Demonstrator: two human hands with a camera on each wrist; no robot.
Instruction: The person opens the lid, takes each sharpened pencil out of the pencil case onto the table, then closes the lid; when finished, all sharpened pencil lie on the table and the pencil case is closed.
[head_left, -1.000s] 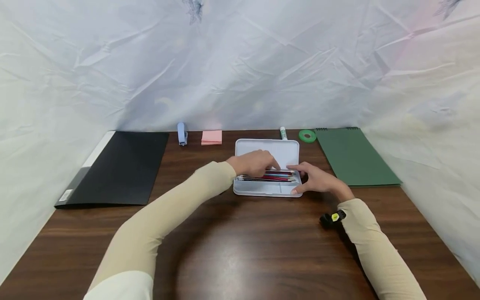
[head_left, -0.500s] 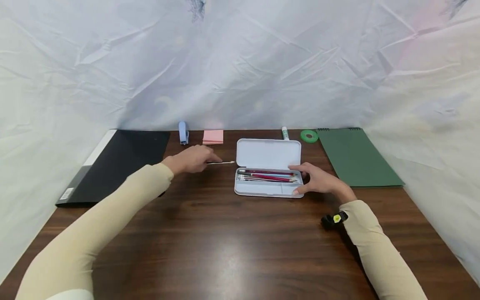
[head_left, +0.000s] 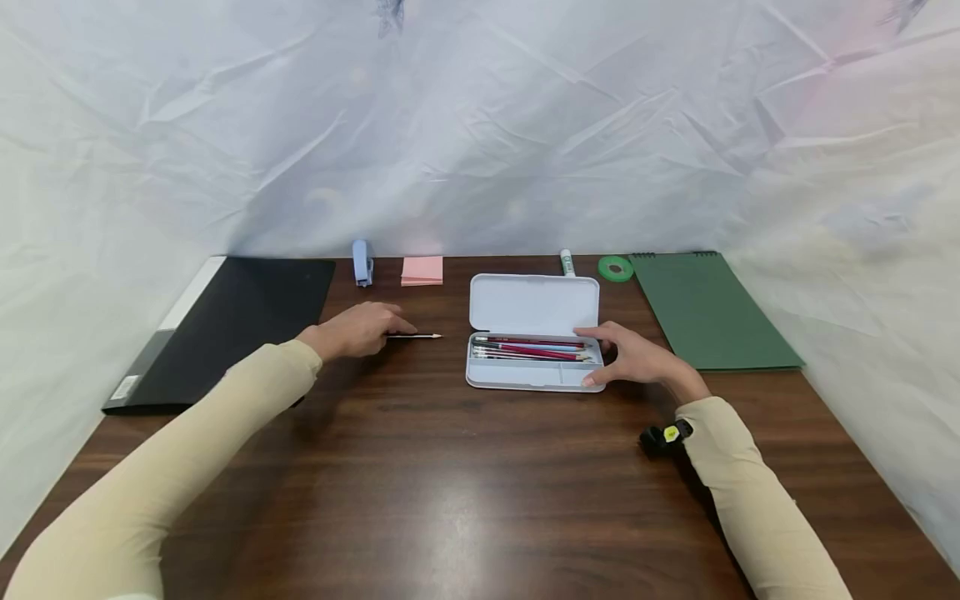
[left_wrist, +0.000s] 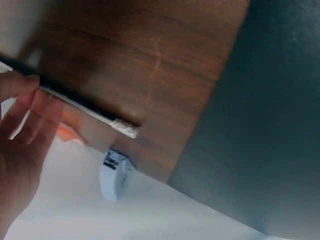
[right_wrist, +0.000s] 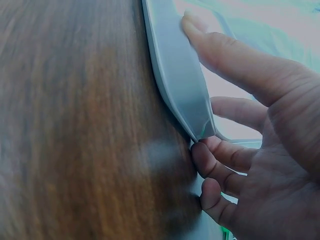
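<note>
An open white pencil case point(head_left: 525, 379) lies in the middle of the brown table, its lid point(head_left: 534, 304) folded back. Several red and dark pencils point(head_left: 528, 348) lie in it. My right hand point(head_left: 602, 358) grips the case's right end, thumb on the near wall point(right_wrist: 180, 85) and fingers point(right_wrist: 220, 150) curled round the end. Left of the case, my left hand point(head_left: 396, 332) pinches one pencil point(head_left: 420, 336) low over the table, point toward the case. The left wrist view shows that pencil point(left_wrist: 80, 104) under my fingers point(left_wrist: 35, 120), its metal end point(left_wrist: 125, 128) sticking out.
A black folder point(head_left: 232, 325) lies at the left and a green spiral notebook point(head_left: 708, 312) at the right. Along the back stand a blue stapler point(head_left: 362, 262), pink sticky notes point(head_left: 422, 270), a marker point(head_left: 567, 263) and a green tape roll point(head_left: 615, 267). White sheeting surrounds the table.
My left hand took a pencil out of the case, carried it left and lowered it toward the table. My right hand stayed on the case's end.
</note>
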